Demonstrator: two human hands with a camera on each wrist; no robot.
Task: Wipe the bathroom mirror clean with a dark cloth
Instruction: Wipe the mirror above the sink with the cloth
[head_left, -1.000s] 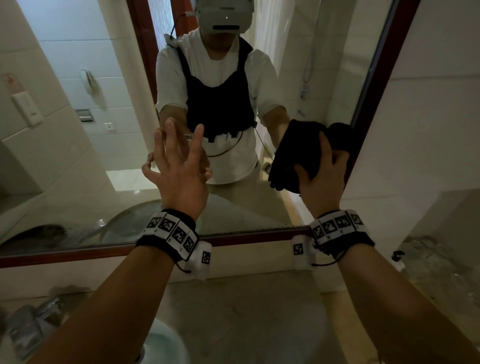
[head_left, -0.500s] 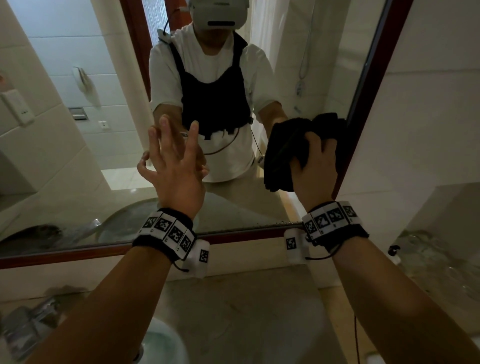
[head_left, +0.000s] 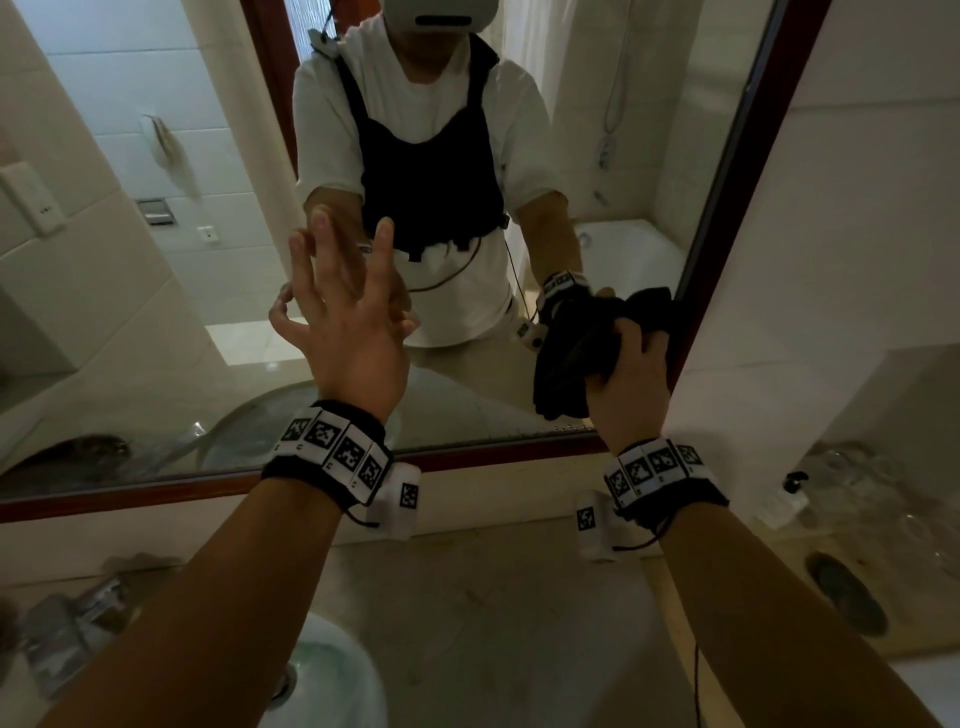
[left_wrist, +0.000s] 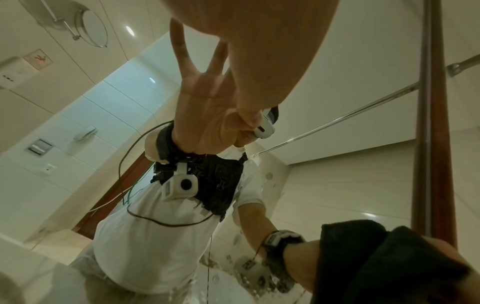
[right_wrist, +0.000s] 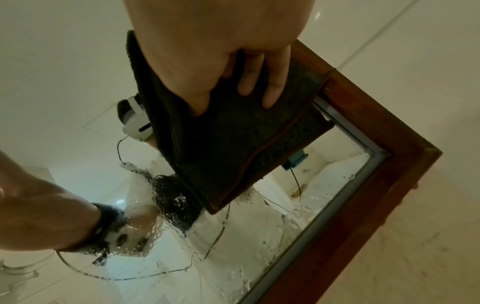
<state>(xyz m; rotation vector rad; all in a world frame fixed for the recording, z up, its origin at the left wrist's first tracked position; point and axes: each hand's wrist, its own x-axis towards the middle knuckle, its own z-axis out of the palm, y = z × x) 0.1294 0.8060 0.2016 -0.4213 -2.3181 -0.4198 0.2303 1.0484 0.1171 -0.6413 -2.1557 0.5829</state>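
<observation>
The bathroom mirror (head_left: 156, 322) has a dark red wooden frame (head_left: 727, 208). My right hand (head_left: 631, 384) grips a dark cloth (head_left: 571, 348) and presses it on the glass, low at the right by the frame. In the right wrist view my fingers (right_wrist: 272, 86) curl over the folded cloth (right_wrist: 233, 139) near the frame's lower corner (right_wrist: 384, 160), and water drops cover the glass (right_wrist: 272, 236) below it. My left hand (head_left: 343, 312) is at mid-mirror with its fingers spread, fingertips at the glass. The left wrist view shows its reflection and the cloth (left_wrist: 376, 257).
A stone counter (head_left: 493, 597) runs under the mirror, with a white basin (head_left: 332, 670) at the near left. Clear glasses (head_left: 857, 483) and a dark round mat (head_left: 847, 592) stand at the right, wrapped packets (head_left: 72, 623) at the left. A tiled wall (head_left: 857, 208) adjoins the frame.
My right hand has slid the cloth down the mirror's right edge toward the bottom frame. The left hand has kept its spread pose at the glass.
</observation>
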